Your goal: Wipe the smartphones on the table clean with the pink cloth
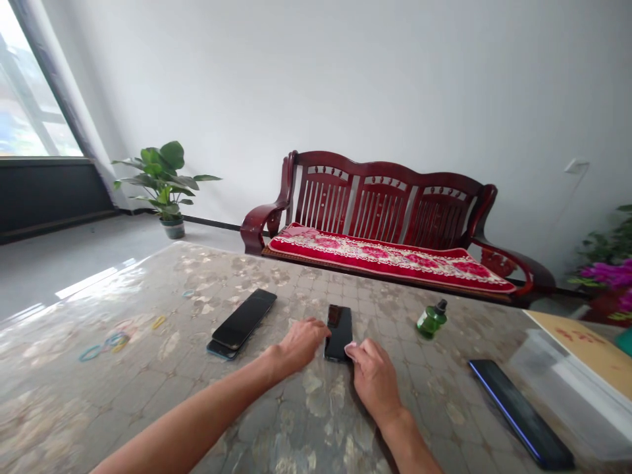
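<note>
Fingers (366, 353) hold cloth (350, 349) at phone (338, 340); red lettering (581, 334) is illegible.

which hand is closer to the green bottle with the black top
Right. The right hand is to the near left of the green bottle, pinching a pink cloth at the right edge of the middle smartphone; the left hand is farther off, at that phone's left edge.

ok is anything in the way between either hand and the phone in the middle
Only the small pink cloth, which the right hand holds at the near right edge of the phone. Nothing visible stands between the left hand and the phone's left edge.
</note>
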Motion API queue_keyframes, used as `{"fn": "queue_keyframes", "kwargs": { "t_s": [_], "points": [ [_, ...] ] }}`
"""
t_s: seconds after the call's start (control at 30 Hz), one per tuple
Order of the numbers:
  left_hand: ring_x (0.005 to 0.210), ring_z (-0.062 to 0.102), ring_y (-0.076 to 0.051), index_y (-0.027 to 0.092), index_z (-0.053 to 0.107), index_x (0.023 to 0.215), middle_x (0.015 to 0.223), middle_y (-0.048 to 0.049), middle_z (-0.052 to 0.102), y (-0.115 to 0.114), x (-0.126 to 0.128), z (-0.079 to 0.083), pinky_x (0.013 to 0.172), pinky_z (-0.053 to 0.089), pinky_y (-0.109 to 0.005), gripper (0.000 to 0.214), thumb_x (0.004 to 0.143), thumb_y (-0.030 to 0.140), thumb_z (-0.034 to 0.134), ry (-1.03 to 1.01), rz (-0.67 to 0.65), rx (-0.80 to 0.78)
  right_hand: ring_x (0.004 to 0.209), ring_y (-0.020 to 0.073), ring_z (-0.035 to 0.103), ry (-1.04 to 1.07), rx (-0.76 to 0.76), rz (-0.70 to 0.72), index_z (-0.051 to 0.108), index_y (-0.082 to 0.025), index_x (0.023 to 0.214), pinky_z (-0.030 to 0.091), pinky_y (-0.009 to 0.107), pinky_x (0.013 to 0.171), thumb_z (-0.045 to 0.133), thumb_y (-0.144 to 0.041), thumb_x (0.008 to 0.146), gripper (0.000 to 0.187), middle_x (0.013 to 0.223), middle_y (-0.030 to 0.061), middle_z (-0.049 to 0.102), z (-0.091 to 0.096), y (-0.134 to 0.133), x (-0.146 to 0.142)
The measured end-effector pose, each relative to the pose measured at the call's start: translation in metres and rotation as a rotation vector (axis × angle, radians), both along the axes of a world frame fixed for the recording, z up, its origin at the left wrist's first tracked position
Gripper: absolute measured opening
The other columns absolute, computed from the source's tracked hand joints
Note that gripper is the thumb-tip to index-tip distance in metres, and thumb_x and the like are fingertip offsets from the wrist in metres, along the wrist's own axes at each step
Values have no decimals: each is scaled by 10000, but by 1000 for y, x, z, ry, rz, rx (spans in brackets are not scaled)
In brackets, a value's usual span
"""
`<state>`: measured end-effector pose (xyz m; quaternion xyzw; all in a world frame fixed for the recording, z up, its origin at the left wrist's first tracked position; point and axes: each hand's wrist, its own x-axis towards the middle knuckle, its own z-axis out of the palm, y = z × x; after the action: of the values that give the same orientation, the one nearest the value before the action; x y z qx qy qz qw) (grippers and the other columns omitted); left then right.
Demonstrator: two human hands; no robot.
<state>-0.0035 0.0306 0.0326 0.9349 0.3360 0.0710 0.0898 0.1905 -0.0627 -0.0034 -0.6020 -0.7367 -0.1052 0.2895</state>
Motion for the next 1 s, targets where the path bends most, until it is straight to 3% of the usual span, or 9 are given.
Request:
{"fn": "queue_keyframes", "kwargs": {
  "t_s": [0.1,0.17,0.27,0.47,0.73,0.87,1.0],
  "points": [
    [1246,518,-271,217,603,1241,1318,-104,585,23,12,10,1030,420,-373,551,754,-37,565,35,-33,54,732,161,530,-5,19,4,704,-241,869,349,265,692,415,-147,966,319,729,20,542,1,1,0],
    [1348,401,-331,239,483,1375,1477,-143,422,39,20,14,1048,403,-442,720,720,-2,656,148,-123,156,726,164,524,-15,33,-1,699,-241,853,348,270,693,420,-141,962,316,715,17,531,1,1,-1],
    [1389,333,-358,286,415,1421,1565,-154,272,60,30,15,1042,395,-485,831,696,3,705,253,-258,230,718,167,515,-26,43,-13,692,-235,839,340,278,685,431,-139,957,302,710,15,522,-1,1,-2],
    [1366,393,-304,374,378,1428,1592,-76,249,77,41,7,1016,429,-422,948,637,-11,731,314,-360,120,739,170,513,-27,51,-17,686,-225,822,339,284,697,425,-150,961,305,724,18,528,-3,2,-2],
    [1140,555,-348,308,458,1360,1412,-117,483,62,32,20,894,498,-434,829,605,164,771,318,-230,53,752,157,533,-39,16,-34,717,-266,894,347,269,711,427,-192,986,313,738,14,568,3,3,0],
    [1166,521,-376,281,492,1331,1339,-129,508,44,6,26,922,476,-478,751,631,275,763,304,-82,-30,772,151,562,31,-47,-55,736,-287,938,371,246,723,465,-196,976,289,757,12,604,2,6,9],
    [1125,560,-355,263,473,1363,1286,-136,516,25,-26,21,905,495,-450,696,702,274,688,253,1,-57,792,143,588,118,-123,-40,748,-300,949,394,227,727,475,-209,972,288,775,11,625,1,10,15]
  ]
}}
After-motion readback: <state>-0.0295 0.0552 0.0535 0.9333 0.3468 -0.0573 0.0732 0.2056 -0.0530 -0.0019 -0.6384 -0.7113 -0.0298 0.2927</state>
